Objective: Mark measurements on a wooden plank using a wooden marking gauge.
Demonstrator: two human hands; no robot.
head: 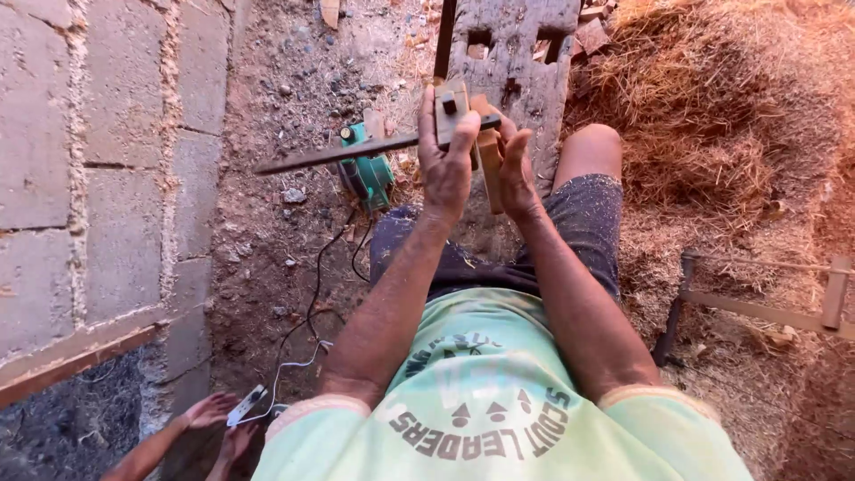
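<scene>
My left hand (447, 156) grips a small wooden block (451, 109) with a square hole, through which a long dark flat bar (338, 153) runs out to the left. Beside it, my right hand (515, 169) has its palm and fingers against the right side of the same wooden piece. Both hands are held up over a worn wooden bench (517, 53) with two square mortises at its far end. I sit with bare knees and dark shorts.
A green power tool (367, 169) lies on the dirt below the bar, its black cord (312, 294) trailing toward me. A block wall (98, 178) fills the left. Wood shavings (721, 116) pile at right, by a wooden frame (766, 312). Another person's hands (223, 423) hold a white plug at bottom left.
</scene>
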